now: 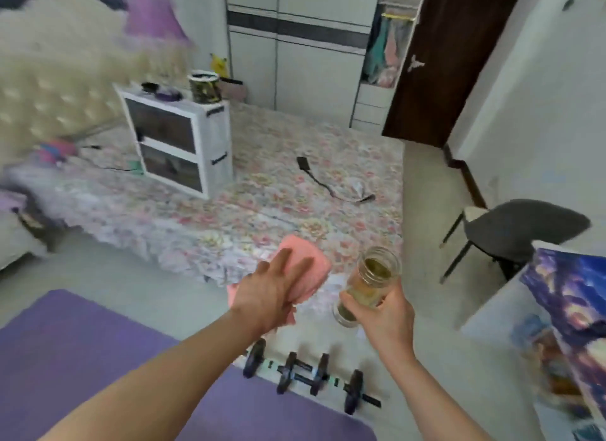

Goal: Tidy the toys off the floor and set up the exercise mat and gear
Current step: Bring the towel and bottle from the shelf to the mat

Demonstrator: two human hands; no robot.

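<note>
A purple exercise mat [82,352] lies unrolled on the floor at the lower left. Beside its right edge lie dark dumbbells [305,373] on a pale strip. My left hand [267,293] holds a folded pink towel [313,271] in the air, fingers spread over its top. My right hand [383,316] grips a clear glass jar [369,285] with yellowish liquid, tilted slightly. Both hands hover above the floor near the front edge of the floral rug [295,194].
A white two-drawer cabinet [178,139] stands on the rug by the tufted bed [49,89]. A black strap [328,184] lies on the rug. A dark chair [511,230] stands at right, a picture-covered box [564,309] at lower right, and a wardrobe [301,47] at the back.
</note>
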